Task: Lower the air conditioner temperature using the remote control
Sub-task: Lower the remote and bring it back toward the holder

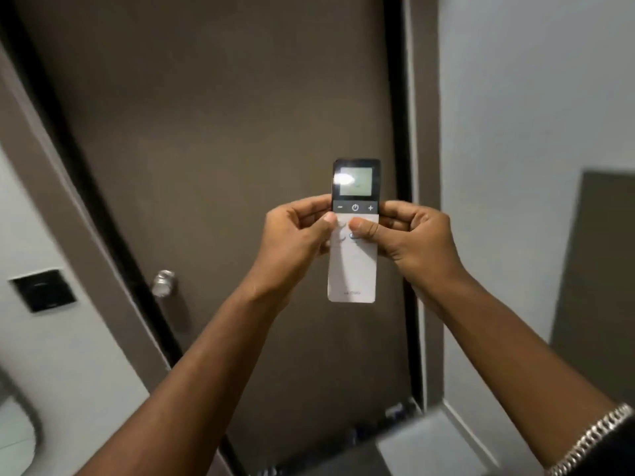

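A slim white remote control (352, 269) with a black top and a small lit screen is held upright in front of a brown door. Below the screen runs a dark strip with a minus, a power and a plus button. My left hand (295, 235) grips its left edge, thumb resting on the white buttons just under the minus. My right hand (412, 238) grips the right edge, thumb on the white buttons under the power symbol. The air conditioner is not in view.
The brown door (223, 132) with a round metal knob (164, 282) fills the middle. A black wall switch plate (43, 291) sits on the white wall at left. A white wall and a brown panel (598, 269) stand at right.
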Motion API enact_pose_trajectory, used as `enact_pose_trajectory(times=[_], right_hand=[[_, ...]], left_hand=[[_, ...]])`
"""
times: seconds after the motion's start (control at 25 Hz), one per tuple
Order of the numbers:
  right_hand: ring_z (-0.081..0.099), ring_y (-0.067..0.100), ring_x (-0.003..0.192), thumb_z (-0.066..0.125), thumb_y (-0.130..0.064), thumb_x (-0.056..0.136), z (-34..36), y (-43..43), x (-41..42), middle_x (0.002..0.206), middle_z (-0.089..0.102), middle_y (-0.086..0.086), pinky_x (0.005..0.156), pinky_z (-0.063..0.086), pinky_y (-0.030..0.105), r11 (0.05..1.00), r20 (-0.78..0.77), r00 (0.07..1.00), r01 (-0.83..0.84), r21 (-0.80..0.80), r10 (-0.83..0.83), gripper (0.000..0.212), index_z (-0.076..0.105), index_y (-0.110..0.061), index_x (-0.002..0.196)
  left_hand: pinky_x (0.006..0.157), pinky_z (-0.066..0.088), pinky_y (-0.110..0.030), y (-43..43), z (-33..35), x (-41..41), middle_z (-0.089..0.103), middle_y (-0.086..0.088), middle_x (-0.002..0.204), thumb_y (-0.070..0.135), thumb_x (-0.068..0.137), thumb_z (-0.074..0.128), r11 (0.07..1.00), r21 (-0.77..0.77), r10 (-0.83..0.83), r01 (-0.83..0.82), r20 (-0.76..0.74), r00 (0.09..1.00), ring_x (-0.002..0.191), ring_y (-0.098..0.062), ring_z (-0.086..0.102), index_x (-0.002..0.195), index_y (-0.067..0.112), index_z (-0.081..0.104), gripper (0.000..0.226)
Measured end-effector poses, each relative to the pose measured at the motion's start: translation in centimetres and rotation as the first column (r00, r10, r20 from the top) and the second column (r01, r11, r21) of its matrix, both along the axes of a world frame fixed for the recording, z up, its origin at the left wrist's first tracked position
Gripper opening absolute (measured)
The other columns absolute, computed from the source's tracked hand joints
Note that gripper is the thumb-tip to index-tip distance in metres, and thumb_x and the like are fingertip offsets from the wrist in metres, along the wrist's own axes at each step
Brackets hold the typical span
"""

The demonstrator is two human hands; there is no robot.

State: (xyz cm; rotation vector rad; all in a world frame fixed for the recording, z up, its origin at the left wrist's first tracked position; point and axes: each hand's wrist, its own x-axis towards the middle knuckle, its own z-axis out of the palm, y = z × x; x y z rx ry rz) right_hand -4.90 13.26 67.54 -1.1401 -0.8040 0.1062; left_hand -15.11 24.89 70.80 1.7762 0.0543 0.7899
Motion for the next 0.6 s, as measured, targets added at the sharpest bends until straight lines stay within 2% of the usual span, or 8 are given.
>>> enact_pose_trajectory(times=[0.08,0.2,0.28,0.36,0.44,0.52,0.6], right_hand=[[0.076,0.027,0.086,0.079,-0.001,0.075,-6.9,-2.0,1.3,0.099,0.077,0.017,0.075,0.063,0.034,0.993,-0.19,0.976,0.092,-0.077,-0.105,0.033,0.071,-0.001,0.106],[0.077,0.025,0.085,0.08,-0.003,0.076,-17.7,-6.4,2.1,0.098,0.078,0.014,0.078,0.062,0.038,0.943,-0.398,0.863,0.225,-0.245,-0.31,0.029,0.073,-0.008,0.103],[0.077,0.023,0.088,0.079,-0.012,0.079,-24.5,-9.8,2.4,0.102,0.078,0.011,0.078,0.063,0.038,0.88,-0.467,0.759,0.294,-0.374,-0.453,0.029,0.072,-0.012,0.107],[0.076,0.018,0.085,0.075,-0.015,0.083,-31.6,-13.6,2.5,0.104,0.078,0.01,0.077,0.064,0.036,0.815,-0.528,0.637,0.317,-0.485,-0.561,0.028,0.071,-0.013,0.111],[0.076,0.017,0.079,0.073,-0.012,0.085,-38.5,-17.2,2.1,0.099,0.078,0.011,0.077,0.064,0.038,0.758,-0.574,0.506,0.315,-0.571,-0.644,0.023,0.072,-0.011,0.108],[0.076,0.025,0.084,0.071,-0.01,0.086,-44.9,-20.3,1.6,0.095,0.078,0.011,0.085,0.061,0.048,0.7,-0.592,0.382,0.285,-0.654,-0.709,0.019,0.074,-0.011,0.105],[0.075,0.029,0.092,0.07,-0.01,0.087,-50.9,-22.6,1.5,0.097,0.078,0.012,0.088,0.059,0.052,0.638,-0.566,0.304,0.254,-0.727,-0.766,0.018,0.074,-0.01,0.105]], left_hand=[[0.079,0.06,-0.03,-1.2,-6.1,2.7,0.074,0.001,0.102,0.002,0.091,0.052,0.995,-0.067,-0.078,0.069,-0.143,0.987,0.096,-0.02,0.072,0.112,0.013,0.065,0.027],[0.071,0.06,-0.024,-4.8,-16.7,6.9,0.076,0.007,0.094,-0.001,0.091,0.051,0.975,-0.18,-0.183,0.127,-0.338,0.923,0.084,-0.012,0.073,0.101,0.018,0.068,0.028],[0.068,0.059,-0.026,-7.7,-23.7,9.4,0.077,0.001,0.097,0.0,0.09,0.052,0.96,-0.234,-0.248,0.152,-0.464,0.85,0.082,-0.014,0.074,0.099,0.017,0.071,0.027],[0.076,0.06,-0.036,-11.2,-31.2,11.5,0.077,-0.008,0.102,0.001,0.089,0.055,0.946,-0.27,-0.308,0.178,-0.587,0.748,0.089,-0.023,0.073,0.105,0.011,0.071,0.025],[0.081,0.059,-0.043,-14.7,-38.5,12.8,0.076,-0.008,0.099,0.001,0.087,0.057,0.944,-0.28,-0.322,0.172,-0.683,0.656,0.089,-0.023,0.072,0.104,0.013,0.072,0.026],[0.077,0.06,-0.037,-18.3,-45.8,13.4,0.077,-0.004,0.092,-0.002,0.086,0.056,0.936,-0.314,-0.348,0.162,-0.746,0.568,0.078,-0.015,0.073,0.096,0.021,0.074,0.03],[0.067,0.058,-0.025,-21.2,-52.6,13.8,0.077,0.009,0.081,-0.005,0.084,0.055,0.93,-0.34,-0.364,0.142,-0.79,0.494,0.071,-0.007,0.072,0.088,0.027,0.074,0.038]])
